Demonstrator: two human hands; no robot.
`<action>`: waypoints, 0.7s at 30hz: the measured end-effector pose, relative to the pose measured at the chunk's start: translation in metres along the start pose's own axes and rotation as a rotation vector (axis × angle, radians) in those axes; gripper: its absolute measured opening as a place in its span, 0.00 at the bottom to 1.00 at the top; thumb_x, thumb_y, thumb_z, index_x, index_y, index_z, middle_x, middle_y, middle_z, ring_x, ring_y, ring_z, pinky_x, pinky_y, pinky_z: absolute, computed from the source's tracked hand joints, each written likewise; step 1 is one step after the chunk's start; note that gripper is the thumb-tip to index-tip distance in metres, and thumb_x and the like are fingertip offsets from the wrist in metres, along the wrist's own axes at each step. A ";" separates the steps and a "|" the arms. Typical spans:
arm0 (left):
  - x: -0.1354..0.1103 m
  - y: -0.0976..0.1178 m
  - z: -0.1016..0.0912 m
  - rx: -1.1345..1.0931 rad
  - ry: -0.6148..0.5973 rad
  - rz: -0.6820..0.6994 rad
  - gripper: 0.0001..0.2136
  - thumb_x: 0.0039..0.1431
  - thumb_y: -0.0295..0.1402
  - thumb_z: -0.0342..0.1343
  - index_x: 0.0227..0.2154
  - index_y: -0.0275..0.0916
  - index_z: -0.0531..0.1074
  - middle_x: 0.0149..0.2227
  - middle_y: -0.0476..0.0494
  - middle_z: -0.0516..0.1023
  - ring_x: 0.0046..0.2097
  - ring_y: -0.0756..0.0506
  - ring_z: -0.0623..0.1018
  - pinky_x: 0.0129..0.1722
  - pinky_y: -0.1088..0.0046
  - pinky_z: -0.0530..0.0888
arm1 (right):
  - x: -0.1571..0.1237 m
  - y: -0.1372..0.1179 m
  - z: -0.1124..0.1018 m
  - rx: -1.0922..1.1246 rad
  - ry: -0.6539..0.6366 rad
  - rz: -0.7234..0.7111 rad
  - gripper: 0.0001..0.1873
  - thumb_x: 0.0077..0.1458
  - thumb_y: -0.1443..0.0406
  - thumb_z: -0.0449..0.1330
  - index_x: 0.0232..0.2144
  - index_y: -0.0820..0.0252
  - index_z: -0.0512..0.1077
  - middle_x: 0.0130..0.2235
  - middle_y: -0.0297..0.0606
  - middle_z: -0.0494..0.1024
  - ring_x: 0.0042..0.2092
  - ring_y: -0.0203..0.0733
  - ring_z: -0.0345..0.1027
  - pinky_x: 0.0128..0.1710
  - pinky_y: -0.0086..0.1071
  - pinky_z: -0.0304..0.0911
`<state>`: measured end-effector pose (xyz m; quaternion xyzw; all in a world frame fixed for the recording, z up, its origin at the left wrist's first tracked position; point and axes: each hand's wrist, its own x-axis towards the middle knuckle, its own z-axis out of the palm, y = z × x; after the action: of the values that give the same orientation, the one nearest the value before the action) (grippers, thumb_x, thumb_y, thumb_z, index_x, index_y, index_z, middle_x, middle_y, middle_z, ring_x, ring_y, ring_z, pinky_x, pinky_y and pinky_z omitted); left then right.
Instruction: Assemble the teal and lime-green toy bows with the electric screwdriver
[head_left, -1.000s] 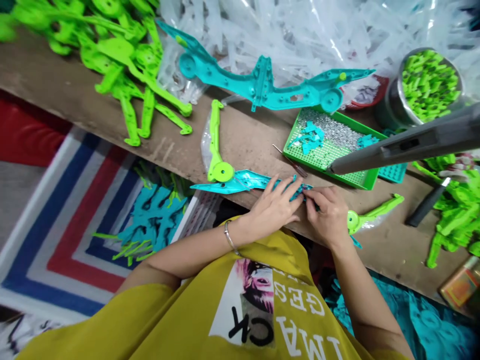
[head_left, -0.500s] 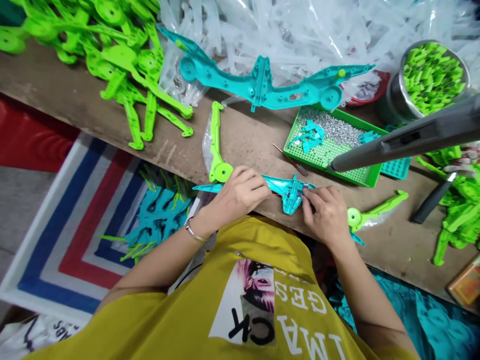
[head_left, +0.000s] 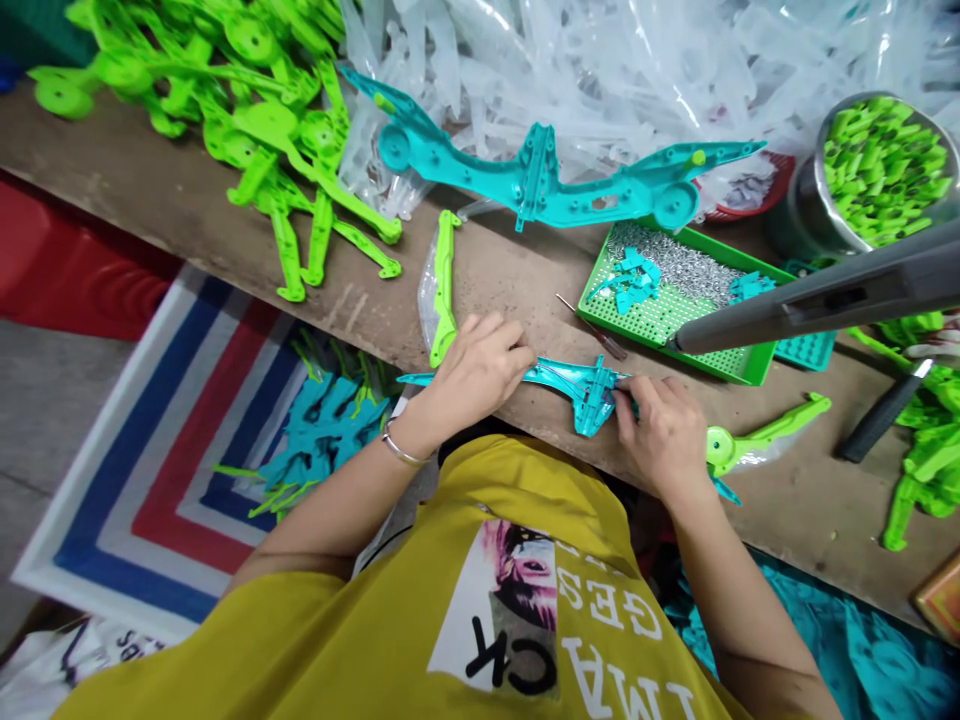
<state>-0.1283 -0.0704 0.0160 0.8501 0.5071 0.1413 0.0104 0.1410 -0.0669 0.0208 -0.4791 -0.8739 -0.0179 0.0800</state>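
A long teal plastic toy frame [head_left: 577, 385] lies along the near edge of the wooden bench [head_left: 510, 280]. My left hand [head_left: 472, 375] is curled over its left half, covering the wheel end of a lime green limb piece [head_left: 444, 285] attached there. My right hand [head_left: 664, 430] is closed in a pinch at the frame's middle cross piece; what its fingertips grip is too small to make out. A second lime limb [head_left: 757, 440] sticks out to the right from under that hand.
A finished teal frame [head_left: 540, 180] leans on clear plastic bags [head_left: 600, 70]. A green tray [head_left: 675, 300] holds screws and teal bits. A grey tool barrel [head_left: 817, 300] hangs over it. Lime parts pile at left [head_left: 262, 120]; a metal pot [head_left: 877, 170] holds lime pieces.
My left hand has slid left along the teal frame, from its middle to the green wheel end. The right hand stays pinching at the centre. The view shifted slightly.
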 end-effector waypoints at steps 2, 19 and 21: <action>0.000 0.002 0.002 0.035 -0.001 0.013 0.10 0.70 0.32 0.55 0.31 0.38 0.77 0.32 0.43 0.73 0.38 0.41 0.68 0.37 0.62 0.60 | 0.000 0.000 0.000 -0.003 -0.006 0.001 0.09 0.65 0.66 0.59 0.30 0.58 0.71 0.27 0.38 0.75 0.34 0.47 0.64 0.37 0.37 0.53; -0.028 0.039 -0.009 0.043 0.005 -0.061 0.15 0.70 0.23 0.47 0.53 0.32 0.76 0.42 0.37 0.80 0.44 0.40 0.74 0.45 0.59 0.69 | -0.001 -0.001 0.001 0.037 -0.012 0.025 0.09 0.66 0.65 0.58 0.32 0.57 0.72 0.29 0.39 0.76 0.36 0.48 0.64 0.37 0.38 0.53; -0.039 0.044 -0.006 -0.034 0.123 -0.083 0.15 0.69 0.22 0.49 0.53 0.33 0.75 0.45 0.37 0.81 0.45 0.41 0.76 0.45 0.61 0.71 | -0.001 0.000 0.002 0.041 -0.006 0.024 0.09 0.66 0.65 0.58 0.31 0.57 0.71 0.29 0.39 0.76 0.35 0.48 0.64 0.37 0.38 0.53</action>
<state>-0.1092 -0.1263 0.0195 0.8177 0.5392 0.2016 -0.0004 0.1412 -0.0679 0.0190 -0.4876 -0.8687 0.0023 0.0872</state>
